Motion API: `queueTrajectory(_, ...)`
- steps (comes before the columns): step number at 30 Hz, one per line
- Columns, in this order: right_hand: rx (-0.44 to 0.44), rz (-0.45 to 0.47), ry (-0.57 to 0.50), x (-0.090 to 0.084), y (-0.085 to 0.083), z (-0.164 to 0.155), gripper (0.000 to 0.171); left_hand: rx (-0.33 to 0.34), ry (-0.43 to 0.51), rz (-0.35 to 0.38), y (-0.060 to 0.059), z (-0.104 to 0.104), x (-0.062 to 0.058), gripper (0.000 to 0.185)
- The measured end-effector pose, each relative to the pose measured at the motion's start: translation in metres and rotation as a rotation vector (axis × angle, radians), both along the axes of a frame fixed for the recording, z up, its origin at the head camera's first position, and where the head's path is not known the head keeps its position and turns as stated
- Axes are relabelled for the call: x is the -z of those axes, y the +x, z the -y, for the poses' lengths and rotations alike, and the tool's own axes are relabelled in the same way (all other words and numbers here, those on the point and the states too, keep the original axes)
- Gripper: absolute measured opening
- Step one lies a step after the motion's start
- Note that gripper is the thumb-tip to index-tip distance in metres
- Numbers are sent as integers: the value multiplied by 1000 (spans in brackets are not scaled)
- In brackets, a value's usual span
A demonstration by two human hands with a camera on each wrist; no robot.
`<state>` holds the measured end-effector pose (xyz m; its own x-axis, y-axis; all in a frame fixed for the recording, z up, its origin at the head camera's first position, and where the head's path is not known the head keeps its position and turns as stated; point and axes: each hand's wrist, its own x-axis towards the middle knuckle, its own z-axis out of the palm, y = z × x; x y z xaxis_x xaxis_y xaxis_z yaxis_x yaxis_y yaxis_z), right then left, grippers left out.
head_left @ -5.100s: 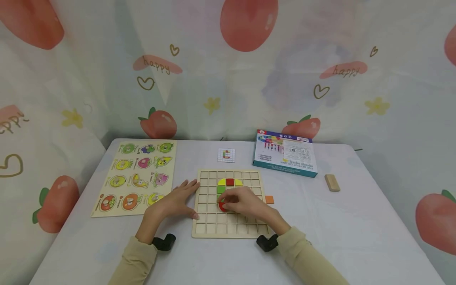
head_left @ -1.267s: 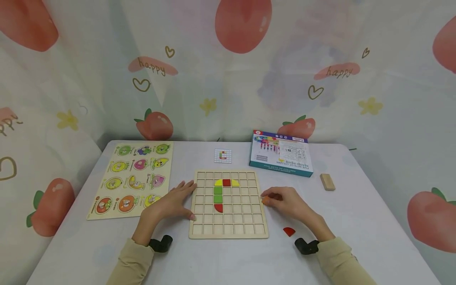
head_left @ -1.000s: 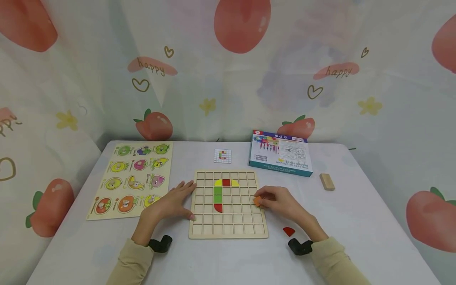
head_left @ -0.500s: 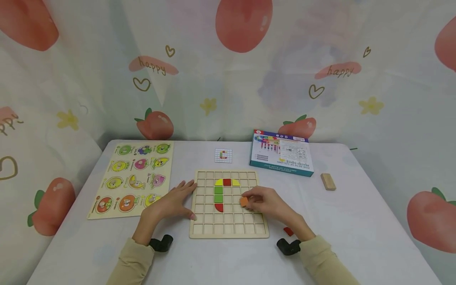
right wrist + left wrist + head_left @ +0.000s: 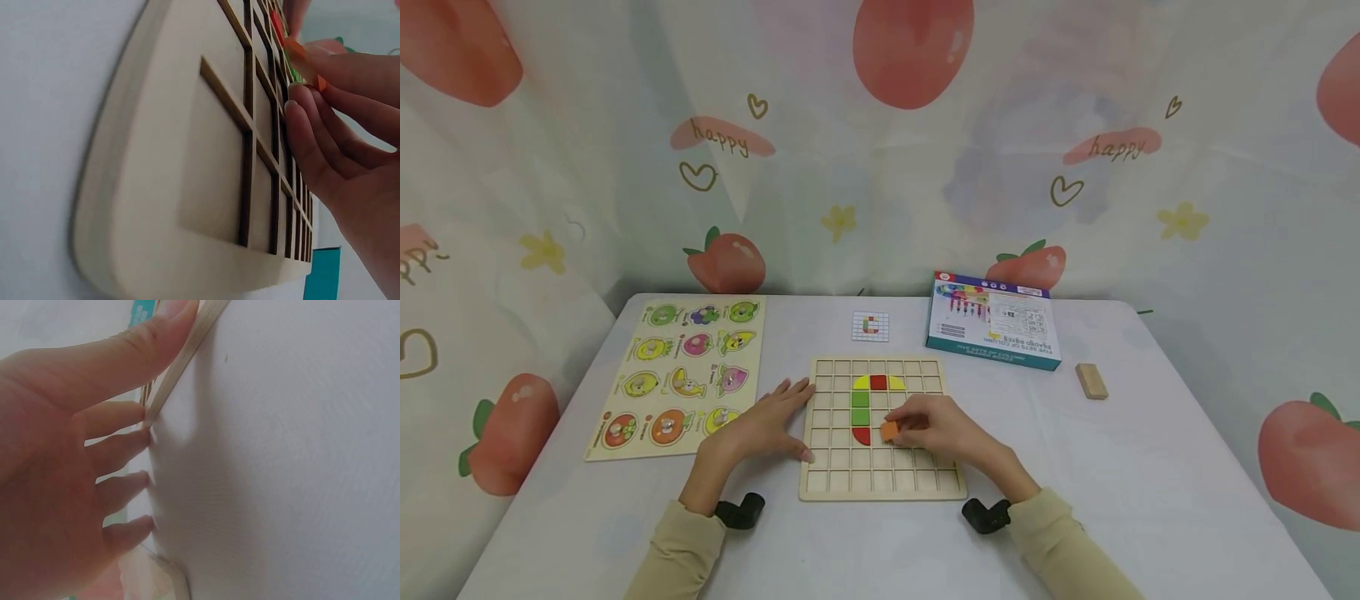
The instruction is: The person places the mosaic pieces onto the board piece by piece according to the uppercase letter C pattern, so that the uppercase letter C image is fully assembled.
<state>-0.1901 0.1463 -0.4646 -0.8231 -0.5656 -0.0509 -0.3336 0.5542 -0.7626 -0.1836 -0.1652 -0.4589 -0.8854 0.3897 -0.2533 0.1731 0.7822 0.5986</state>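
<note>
A wooden grid board (image 5: 838, 483) lies in the middle of the table. My right hand (image 5: 940, 429) pinches an orange square tile (image 5: 890, 431) between thumb and fingers, low over the grid, one cell right of the red quarter-round tile (image 5: 861, 436). The right wrist view shows the tile (image 5: 301, 61) tilted close over the cells. Two green square tiles (image 5: 860, 408) run upward from that red one, then a yellow quarter-round (image 5: 861, 383), a red square (image 5: 878, 382) and another yellow quarter-round (image 5: 896, 383). My left hand (image 5: 760, 425), fingers spread, touches the board's left edge.
A small pattern card (image 5: 870, 327) lies behind the board, a teal-edged box (image 5: 992, 321) at the back right. Further right is a wooden block (image 5: 1092, 381). A fruit puzzle board (image 5: 673, 375) covers the left. A patterned cloth backdrop (image 5: 880, 208) hangs behind.
My right hand has picked up the orange tile from right of the board and carried it left over the grid. The loose red quarter-round on the table is now hidden by my right arm.
</note>
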Motion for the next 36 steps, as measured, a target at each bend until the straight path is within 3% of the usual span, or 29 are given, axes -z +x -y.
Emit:
queueTrajectory(13,-11,-57,81,2,0,16,23,3,-6,1,-1,-1,0,104)
queueTrajectory(21,-21,-107,77,3,1,18,21,0,-9,0,0,-1,-1,104)
queueTrajectory(36,34,-95,74,-2,18,-20,22,-3,2,-3,1,1,2,104)
